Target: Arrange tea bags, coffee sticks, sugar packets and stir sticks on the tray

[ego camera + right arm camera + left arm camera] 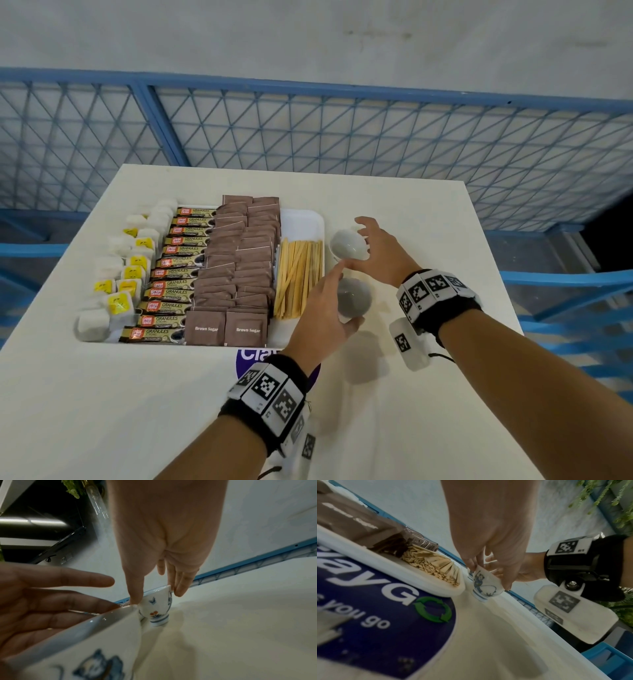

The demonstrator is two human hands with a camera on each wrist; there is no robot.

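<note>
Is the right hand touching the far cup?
Touching. The right wrist view shows the right hand with thumb and fingers on the far cup's rim.

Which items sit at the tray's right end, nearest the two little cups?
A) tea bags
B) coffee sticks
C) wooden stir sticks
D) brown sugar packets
C: the wooden stir sticks fill the tray's right end, beside the two cups on the table; the brown sugar packets, coffee sticks and tea bags lie further left.
</note>
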